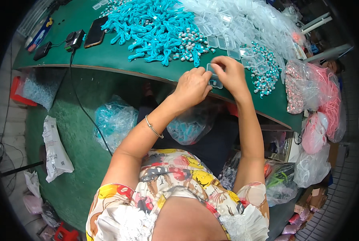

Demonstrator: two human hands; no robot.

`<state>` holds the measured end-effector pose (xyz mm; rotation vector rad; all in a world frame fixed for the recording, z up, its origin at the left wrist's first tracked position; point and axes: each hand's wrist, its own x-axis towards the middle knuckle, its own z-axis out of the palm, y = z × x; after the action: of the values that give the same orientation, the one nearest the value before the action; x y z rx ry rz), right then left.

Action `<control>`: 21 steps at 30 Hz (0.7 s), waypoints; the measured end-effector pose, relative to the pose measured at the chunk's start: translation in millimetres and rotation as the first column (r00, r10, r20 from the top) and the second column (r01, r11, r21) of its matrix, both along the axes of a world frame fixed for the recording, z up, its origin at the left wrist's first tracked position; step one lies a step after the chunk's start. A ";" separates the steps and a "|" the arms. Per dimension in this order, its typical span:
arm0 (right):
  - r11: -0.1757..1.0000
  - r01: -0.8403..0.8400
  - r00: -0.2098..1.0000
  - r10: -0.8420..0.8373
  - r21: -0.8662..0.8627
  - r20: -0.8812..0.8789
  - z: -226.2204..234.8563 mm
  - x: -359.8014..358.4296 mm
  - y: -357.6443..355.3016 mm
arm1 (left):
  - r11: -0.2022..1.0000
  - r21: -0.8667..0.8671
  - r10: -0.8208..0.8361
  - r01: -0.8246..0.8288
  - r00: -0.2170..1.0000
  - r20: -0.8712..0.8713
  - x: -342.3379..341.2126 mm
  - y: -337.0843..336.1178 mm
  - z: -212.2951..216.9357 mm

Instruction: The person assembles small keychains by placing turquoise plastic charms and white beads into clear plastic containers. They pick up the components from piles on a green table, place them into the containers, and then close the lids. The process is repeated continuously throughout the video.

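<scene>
Box clamped in left hand at near edge of table, probably for steadiness beside right hand, grip there impossible to tell

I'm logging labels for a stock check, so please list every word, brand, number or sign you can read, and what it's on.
White sack, at left: large dark printed characters, which I won't copy out.
Blue, yellow and white package, table's far left: any print is too small to read.
Clear box at the hands: no writing I can make out.
Phone: dark screen, no readable text.
</scene>
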<state>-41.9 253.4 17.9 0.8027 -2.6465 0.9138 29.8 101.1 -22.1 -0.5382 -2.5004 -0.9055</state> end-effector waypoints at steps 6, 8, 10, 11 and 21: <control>0.967 0.066 0.992 -0.089 0.248 0.085 -10.3 -21.2 -47.0 | 1.000 0.008 0.014 -0.014 1.000 -0.009 9.3 1.8 -6.7; 0.967 0.087 0.984 -0.121 0.239 0.130 -14.7 -24.4 -49.5 | 1.000 0.019 0.016 -0.015 1.000 -0.018 9.9 1.0 -6.6; 0.987 0.091 0.979 -0.113 0.129 0.171 -16.3 -25.0 -42.4 | 1.000 0.022 0.022 -0.022 1.000 -0.010 10.4 1.1 -6.3; 0.993 0.096 0.975 -0.109 0.074 0.192 -17.3 -26.1 -37.0 | 1.000 0.013 0.027 -0.027 1.000 0.002 10.4 0.2 -5.3; 0.973 -0.154 0.949 0.195 -0.174 0.247 -2.3 10.2 47.6 | 0.993 0.119 -0.015 0.003 0.995 0.099 2.6 -5.9 -4.8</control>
<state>-31.7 301.0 15.7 0.9495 -2.7110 1.3375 32.4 95.2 -26.8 -0.4763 -2.5138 -1.1014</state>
